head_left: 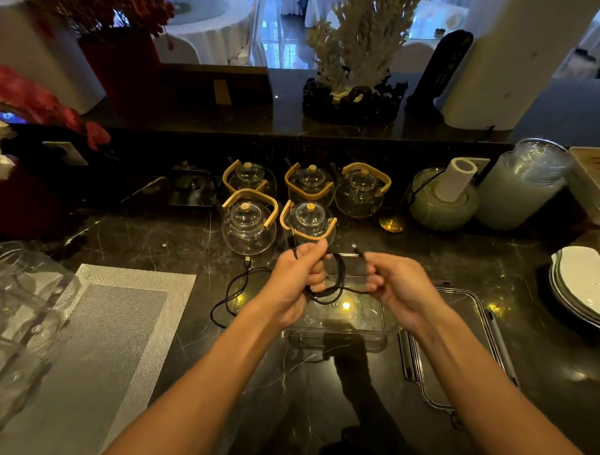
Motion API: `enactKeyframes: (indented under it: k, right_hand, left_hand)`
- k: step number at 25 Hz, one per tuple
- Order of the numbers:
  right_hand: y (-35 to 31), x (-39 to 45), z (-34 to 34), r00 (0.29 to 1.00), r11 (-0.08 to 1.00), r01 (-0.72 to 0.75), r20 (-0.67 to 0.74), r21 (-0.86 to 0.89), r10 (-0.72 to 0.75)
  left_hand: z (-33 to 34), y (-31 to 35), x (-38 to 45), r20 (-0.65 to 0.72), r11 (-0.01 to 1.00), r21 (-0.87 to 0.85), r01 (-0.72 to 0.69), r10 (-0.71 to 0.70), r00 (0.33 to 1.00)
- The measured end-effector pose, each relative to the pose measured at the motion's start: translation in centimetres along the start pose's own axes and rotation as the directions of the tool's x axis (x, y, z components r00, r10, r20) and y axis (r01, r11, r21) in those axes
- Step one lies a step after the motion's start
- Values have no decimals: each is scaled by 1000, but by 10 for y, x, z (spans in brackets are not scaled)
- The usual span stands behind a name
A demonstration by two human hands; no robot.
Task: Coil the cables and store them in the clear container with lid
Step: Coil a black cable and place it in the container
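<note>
**Mia:** What are the hands doing?

**Sam:** The left hand is closed tight around a black cable. The cable is thin and bendy, and it already makes a few round loops. The right hand pinches the loose end of that same cable, just at 3 o'clock from the loops. The two hands are close but not touching.

**Mia:** Where is the box?

**Sam:** The clear container sits on the dark counter, right under the hands. It looks like a see-through box with round corners. I cannot see any cable inside it.

**Mia:** And the lid?

**Sam:** The lid lies flat at 3 o'clock from the box. It is clear too, with shiny clips on its edges. It is off.

**Mia:** Is the job nearly done?

**Sam:** No, I think it is early. This cable is almost wound up. But a second black cable lies loose and wiggly on the counter at 9 o'clock from the hands. It still needs coiling. Then both go in the box, and the lid goes on.

**Mia:** What is the counter like?

**Sam:** Dark, smooth and shiny, like stone with thin white lines. Glass teapots with wooden handles stand at 12 o'clock.
</note>
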State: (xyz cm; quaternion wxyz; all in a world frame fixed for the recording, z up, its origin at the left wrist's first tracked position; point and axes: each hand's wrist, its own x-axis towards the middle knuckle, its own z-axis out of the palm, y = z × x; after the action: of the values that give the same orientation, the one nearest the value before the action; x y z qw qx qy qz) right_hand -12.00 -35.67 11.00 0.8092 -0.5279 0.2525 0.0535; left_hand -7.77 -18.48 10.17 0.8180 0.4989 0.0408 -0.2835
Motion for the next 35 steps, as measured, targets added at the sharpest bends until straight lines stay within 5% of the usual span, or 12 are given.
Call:
enactKeyframes:
  k: [3,8,11,17,22,24,30,32,35]
  right_hand:
    - [10,2,4,987,970,-44,140,-240,79]
    - [18,-2,8,951,997,-72,299,-33,79]
    - [27,-4,14,932,978,60,362,-200,17]
    - [40,-5,30,952,847,290,222,-446,-209]
    - [43,-5,36,947,799,321,147,-508,-287]
    - [42,-8,38,939,797,336,116,-502,-323]
    - [45,-9,37,844,562,416,72,-715,-532]
    - [38,-8,36,836,625,431,28,-651,-548]
    - [22,-7,34,907,860,383,-36,-337,-419]
  left_hand:
    - [10,-1,-2,16,978,194,-73,71,997]
    - [9,-7,-2,-150,857,455,-243,343,927]
    - [9,-15,1,-220,849,467,-247,382,898]
    - [10,-27,5,-369,899,384,-213,360,857]
    - [6,-34,4,-384,849,467,-248,447,808]
    - [6,-34,3,-359,836,483,-262,462,811]
    - [5,-31,0,-289,827,511,-236,424,858]
    - [4,-34,-4,-219,820,517,-245,403,888]
    - [1,-37,-10,-212,826,526,-201,356,910]
